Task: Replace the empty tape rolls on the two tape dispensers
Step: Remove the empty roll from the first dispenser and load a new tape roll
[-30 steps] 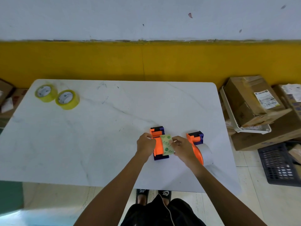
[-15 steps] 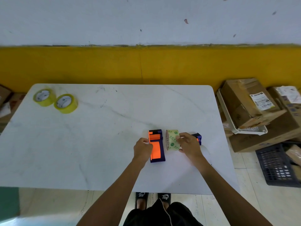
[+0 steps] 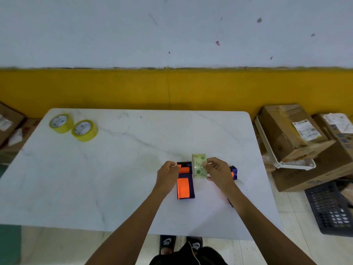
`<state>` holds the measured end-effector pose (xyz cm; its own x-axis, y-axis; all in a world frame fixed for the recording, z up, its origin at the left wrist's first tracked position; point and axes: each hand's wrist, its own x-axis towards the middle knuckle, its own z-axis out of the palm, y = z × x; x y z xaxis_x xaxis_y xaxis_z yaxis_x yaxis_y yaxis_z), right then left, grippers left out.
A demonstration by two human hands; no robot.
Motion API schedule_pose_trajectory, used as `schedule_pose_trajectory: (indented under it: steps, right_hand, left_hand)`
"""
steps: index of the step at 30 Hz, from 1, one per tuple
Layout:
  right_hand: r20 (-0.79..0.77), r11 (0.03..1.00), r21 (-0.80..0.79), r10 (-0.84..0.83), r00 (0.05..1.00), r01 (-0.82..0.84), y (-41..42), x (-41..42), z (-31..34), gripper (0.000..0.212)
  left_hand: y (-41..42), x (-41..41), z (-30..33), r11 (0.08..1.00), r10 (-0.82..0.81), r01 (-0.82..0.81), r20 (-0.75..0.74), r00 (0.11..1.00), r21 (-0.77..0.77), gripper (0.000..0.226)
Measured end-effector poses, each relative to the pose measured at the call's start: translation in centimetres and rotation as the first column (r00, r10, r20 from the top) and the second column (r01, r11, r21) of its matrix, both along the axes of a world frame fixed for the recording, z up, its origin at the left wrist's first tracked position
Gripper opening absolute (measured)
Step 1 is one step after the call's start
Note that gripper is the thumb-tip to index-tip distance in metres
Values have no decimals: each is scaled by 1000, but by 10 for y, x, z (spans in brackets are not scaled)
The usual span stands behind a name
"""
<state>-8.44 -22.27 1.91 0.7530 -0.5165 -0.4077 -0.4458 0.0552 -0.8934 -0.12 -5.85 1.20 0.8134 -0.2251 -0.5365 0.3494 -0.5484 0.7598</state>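
Head view: right hand [image 3: 219, 172] clamps green-printed roll [image 3: 199, 166]; left hand [image 3: 168, 174] pinches dispenser [image 3: 184, 180]; slippers [image 3: 167, 241] read NIKE.

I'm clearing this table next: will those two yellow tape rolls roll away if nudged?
Probably not: both yellow rolls lie flat on the table, so they should slide. They look full, so likely fairly heavy and stiff. They sit near the far left corner, so push inward.
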Motion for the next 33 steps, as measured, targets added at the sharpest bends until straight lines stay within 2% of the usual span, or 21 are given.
schedule_pose_trajectory:
  steps: [2,4,6,8,12,16,20,27,33]
  right_hand:
    - [91,999,-14,39,995,-37,1,18,24,9]
    - [198,996,-63,80,977,-69,2,48,60,15]
    - [306,988,-127,120,944,-84,5,83,107,19]
    - [420,979,-185,158,894,-86,7,115,156,15]
    - [566,953,-287,251,786,-97,17,165,252,12]
    - [625,931,-338,334,705,-142,41,197,327,6]
    - [653,907,-381,402,642,-180,85,212,366,7]
    - [662,872,-407,487,570,-272,196,228,378,6]
    - [660,871,-399,491,569,-288,305,243,371,7]
  left_hand:
    - [-13,11,28,985,-36,42,40,999,-169,24]
    - [-30,31,65,961,-30,72,159,987,-265,30]
    - [-45,55,115,965,22,70,342,939,-254,33]
    - [-50,80,170,973,88,38,520,850,-228,31]
    - [-35,116,275,977,158,-6,698,698,-215,28]
    - [-4,133,351,965,236,-55,752,615,-258,31]
    - [39,141,384,945,319,-122,768,556,-304,32]
    - [150,148,392,914,402,-253,790,463,-317,32]
    - [256,156,387,911,400,-289,797,453,-293,36]
